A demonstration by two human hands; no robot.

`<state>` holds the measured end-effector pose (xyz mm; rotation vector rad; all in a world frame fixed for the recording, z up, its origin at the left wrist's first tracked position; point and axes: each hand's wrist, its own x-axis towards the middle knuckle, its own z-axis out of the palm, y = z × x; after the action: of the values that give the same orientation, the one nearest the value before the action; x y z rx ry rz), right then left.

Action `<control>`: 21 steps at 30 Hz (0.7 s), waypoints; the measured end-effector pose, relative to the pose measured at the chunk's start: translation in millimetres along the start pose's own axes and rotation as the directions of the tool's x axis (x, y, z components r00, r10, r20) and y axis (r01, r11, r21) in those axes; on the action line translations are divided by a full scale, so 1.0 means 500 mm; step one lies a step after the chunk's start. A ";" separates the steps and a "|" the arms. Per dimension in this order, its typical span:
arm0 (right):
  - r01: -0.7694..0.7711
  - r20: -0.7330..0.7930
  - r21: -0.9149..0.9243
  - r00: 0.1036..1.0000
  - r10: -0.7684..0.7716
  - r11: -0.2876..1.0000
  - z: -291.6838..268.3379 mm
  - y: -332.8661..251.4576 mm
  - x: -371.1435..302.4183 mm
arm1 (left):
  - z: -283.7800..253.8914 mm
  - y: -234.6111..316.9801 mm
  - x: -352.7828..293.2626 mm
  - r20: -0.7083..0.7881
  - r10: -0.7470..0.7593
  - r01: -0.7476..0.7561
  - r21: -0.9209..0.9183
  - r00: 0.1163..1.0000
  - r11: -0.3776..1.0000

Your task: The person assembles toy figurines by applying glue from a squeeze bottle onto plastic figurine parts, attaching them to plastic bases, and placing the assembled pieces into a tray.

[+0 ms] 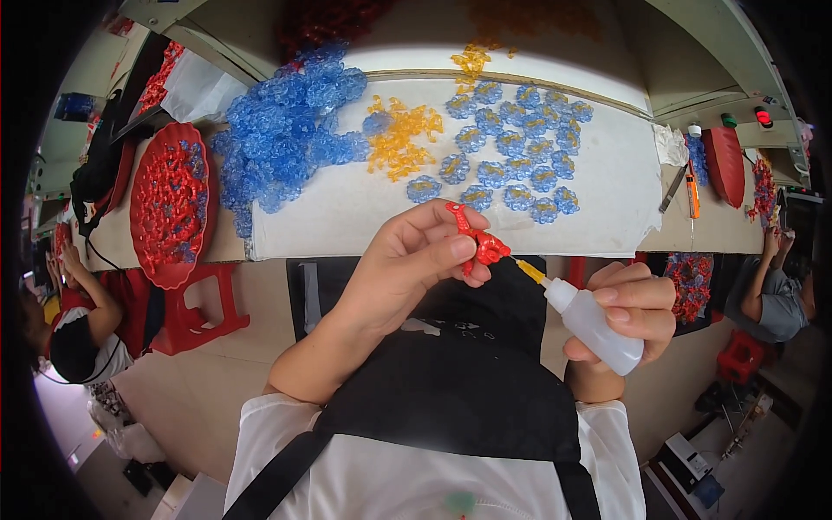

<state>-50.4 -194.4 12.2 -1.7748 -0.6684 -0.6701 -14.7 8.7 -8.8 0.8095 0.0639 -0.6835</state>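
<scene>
Apparently liquid application is in hand: before the white sheet, the left hand's fingers pinch a red figurine; the right hand's clamp a squeeze bottle, contents unclear. Next probably calls for a steady nozzle. Left of the sheet, a red tray holds red and blue pieces.

Bright white worktop, shadowed shelf, fisheye-bent edges, black corners
</scene>
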 end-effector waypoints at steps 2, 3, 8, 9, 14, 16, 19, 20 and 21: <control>0.006 0.021 -0.024 1.000 -0.006 1.000 0.000 -0.001 -0.002 | 0.000 0.000 0.000 -0.010 -0.011 0.010 -0.008 1.000 1.000; 0.003 0.027 -0.042 1.000 -0.002 0.999 0.001 -0.002 -0.002 | 0.000 0.001 0.000 -0.003 -0.014 0.014 -0.032 1.000 0.999; 0.012 0.037 -0.064 0.999 -0.009 0.998 0.004 0.000 -0.002 | -0.001 -0.001 0.000 0.009 -0.009 0.010 -0.057 1.000 0.998; 0.011 0.051 -0.073 0.999 -0.007 0.997 0.004 0.002 -0.003 | -0.001 -0.001 0.000 0.009 -0.009 0.009 -0.061 1.000 0.998; -0.029 0.026 -0.002 0.999 0.029 1.000 0.005 -0.005 -0.004 | 0.005 -0.001 0.000 -0.005 -0.021 0.021 -0.083 1.000 0.996; -0.006 0.042 -0.020 0.999 0.007 1.000 0.000 -0.001 -0.003 | 0.004 -0.004 0.004 -0.013 -0.039 0.038 -0.113 0.999 0.993; -0.030 -0.074 0.041 0.997 0.033 0.999 -0.014 0.002 -0.004 | -0.003 -0.013 0.015 0.000 -0.018 0.018 -0.104 1.000 0.994; -0.030 -0.071 0.027 0.997 0.032 0.999 -0.027 0.011 -0.005 | -0.005 -0.013 0.018 0.014 -0.019 0.020 -0.107 1.000 0.994; -0.053 -0.078 0.037 0.995 0.056 0.998 -0.039 0.020 -0.004 | -0.010 -0.010 0.016 0.003 -0.005 0.006 -0.140 1.000 0.990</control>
<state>-46.9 -216.1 9.3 -1.7192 -0.5727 -0.6835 -10.3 5.2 -18.0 0.6739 0.1107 -0.6775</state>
